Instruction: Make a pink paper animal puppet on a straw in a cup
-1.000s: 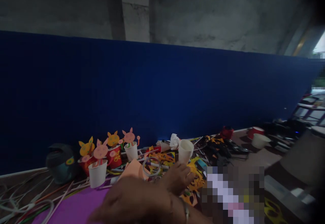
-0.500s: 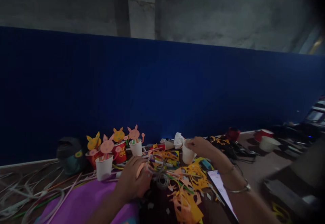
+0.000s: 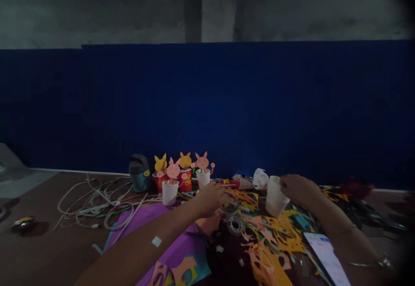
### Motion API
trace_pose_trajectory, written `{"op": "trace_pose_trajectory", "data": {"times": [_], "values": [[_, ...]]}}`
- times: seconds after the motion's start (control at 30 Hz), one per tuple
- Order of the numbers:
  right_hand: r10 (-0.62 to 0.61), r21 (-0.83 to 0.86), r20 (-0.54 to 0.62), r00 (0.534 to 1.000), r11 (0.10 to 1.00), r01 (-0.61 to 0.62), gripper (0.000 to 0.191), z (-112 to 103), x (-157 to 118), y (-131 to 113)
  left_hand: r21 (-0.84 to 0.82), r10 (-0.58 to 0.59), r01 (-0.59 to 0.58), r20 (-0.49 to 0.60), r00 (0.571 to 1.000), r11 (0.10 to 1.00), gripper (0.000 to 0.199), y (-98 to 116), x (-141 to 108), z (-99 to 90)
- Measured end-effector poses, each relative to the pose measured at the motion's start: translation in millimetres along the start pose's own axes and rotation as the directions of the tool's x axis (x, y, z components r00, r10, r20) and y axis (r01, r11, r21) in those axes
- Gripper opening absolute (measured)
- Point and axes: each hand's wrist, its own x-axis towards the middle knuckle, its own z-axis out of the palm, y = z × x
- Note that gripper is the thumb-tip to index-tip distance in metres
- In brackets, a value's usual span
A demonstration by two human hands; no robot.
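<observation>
My right hand (image 3: 300, 189) pinches the rim of a white paper cup (image 3: 274, 201), which leans slightly; its fingertips are partly hidden at the rim. My left hand (image 3: 210, 199) hovers palm down, fingers loosely stretched, above an orange paper piece (image 3: 210, 224) and beside a clear ring-shaped roll (image 3: 231, 207). A grey spoked reel (image 3: 235, 225) lies just below that roll. To the left stand paper cups with cat and rabbit paper faces, among them a white cup (image 3: 170, 192) with a pink face (image 3: 173, 170) and a red cup (image 3: 186, 181).
Cut orange paper scraps (image 3: 269, 262) cover the middle. A lit phone (image 3: 326, 258) lies beneath my right forearm. Purple sheets (image 3: 147, 219), tangled white cables (image 3: 94, 204) and a dark teal container (image 3: 139, 173) are left. Crumpled white paper (image 3: 260, 179) sits near the blue partition (image 3: 207, 104).
The view has turned left, so the table things appear farther right. My left hand has moved forward and right, off the orange paper piece. My right hand stays at the white cup's rim.
</observation>
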Motion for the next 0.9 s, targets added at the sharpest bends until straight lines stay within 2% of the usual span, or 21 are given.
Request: {"op": "trace_pose_trajectory", "data": {"times": [0.13, 0.23, 0.27, 0.33, 0.4, 0.43, 0.47, 0.53, 0.57, 0.63, 0.67, 0.7, 0.73, 0.77, 0.8, 0.83, 0.87, 0.9], "values": [[-0.004, 0.004, -0.035, 0.999, 1.000, 0.004, 0.020, -9, -3, 7, -0.041, -0.030, 0.027, -0.073, 0.997, 0.999, 0.025, 8, 9, -2.1], [0.049, 0.033, -0.128, 0.991, 0.998, -0.045, 0.019, -28, -18, 6, -0.095, -0.088, 0.076, -0.127, 0.988, 0.993, 0.027, 14, 16, -2.8], [0.077, 0.051, -0.185, 0.980, 0.996, -0.069, 0.019, -36, -25, 1, -0.130, -0.120, 0.100, -0.157, 0.980, 0.986, 0.036, 15, 20, -3.0], [0.098, 0.086, -0.329, 0.939, 0.994, -0.073, 0.022, -49, -40, -15, -0.255, -0.198, 0.134, -0.245, 0.949, 0.958, 0.067, 18, 31, -3.3], [0.019, 0.131, -0.469, 0.883, 0.990, 0.048, 0.021, -57, -54, -38, -0.424, -0.266, 0.096, -0.362, 0.894, 0.900, 0.098, 20, 44, -3.6], [-0.043, 0.143, -0.511, 0.859, 0.980, 0.135, 0.021, -58, -59, -52, -0.491, -0.279, 0.054, -0.397, 0.874, 0.869, 0.102, 21, 50, -3.7], [-0.108, 0.150, -0.531, 0.841, 0.964, 0.219, 0.023, -57, -63, -67, -0.558, -0.311, 0.027, -0.421, 0.852, 0.829, 0.098, 22, 55, -3.6], [-0.213, 0.166, -0.514, 0.831, 0.926, 0.339, 0.025, -53, -70, -98, -0.666, -0.392, 0.023, -0.411, 0.823, 0.746, 0.072, 22, 62, -2.9], [-0.213, 0.192, -0.527, 0.823, 0.913, 0.359, 0.024, -51, -74, -113, -0.695, -0.440, 0.048, -0.399, 0.804, 0.717, 0.058, 22, 65, -2.1], [-0.180, 0.256, -0.608, 0.773, 0.877, 0.406, 0.029, -48, -85, -147, -0.711, -0.509, 0.108, -0.380, 0.772, 0.694, 0.041, 19, 67, 0.2], [-0.260, 0.266, -0.630, 0.731, 0.813, 0.518, 0.032, -47, -92, -163, -0.705, -0.528, 0.131, -0.381, 0.759, 0.697, 0.040, 18, 68, 1.6], [-0.378, 0.280, -0.630, 0.679, 0.705, 0.652, 0.034, -47, -99, -179, -0.695, -0.536, 0.146, -0.384, 0.752, 0.704, 0.041, 15, 69, 3.0], [-0.520, 0.296, -0.610, 0.598, 0.550, 0.781, 0.036, -46, -107, -193, -0.686, -0.535, 0.154, -0.386, 0.751, 0.711, 0.045, 12, 69, 4.2], [-0.635, 0.328, -0.577, 0.514, 0.396, 0.858, 0.040, -44, -114, -205, -0.678, -0.533, 0.160, -0.387, 0.752, 0.718, 0.050, 8, 69, 5.1], [-0.726, 0.344, -0.555, 0.408, 0.246, 0.906, 0.045, -42, -120, -212, -0.671, -0.531, 0.165, -0.386, 0.755, 0.723, 0.055, 4, 67, 5.5], [-0.769, 0.351, -0.548, 0.329, 0.146, 0.925, 0.046, -38, -124, -215, -0.666, -0.528, 0.170, -0.383, 0.758, 0.726, 0.058, -1, 64, 5.4], [-0.778, 0.377, -0.530, 0.336, 0.138, 0.916, 0.042, -33, -127, -213, -0.664, -0.528, 0.174, -0.379, 0.760, 0.727, 0.059, -6, 59, 4.8], [-0.786, 0.406, -0.483, 0.385, 0.189, 0.894, 0.034, -27, -127, -207, -0.668, -0.534, 0.180, -0.374, 0.758, 0.722, 0.059, -11, 52, 3.8]]}}
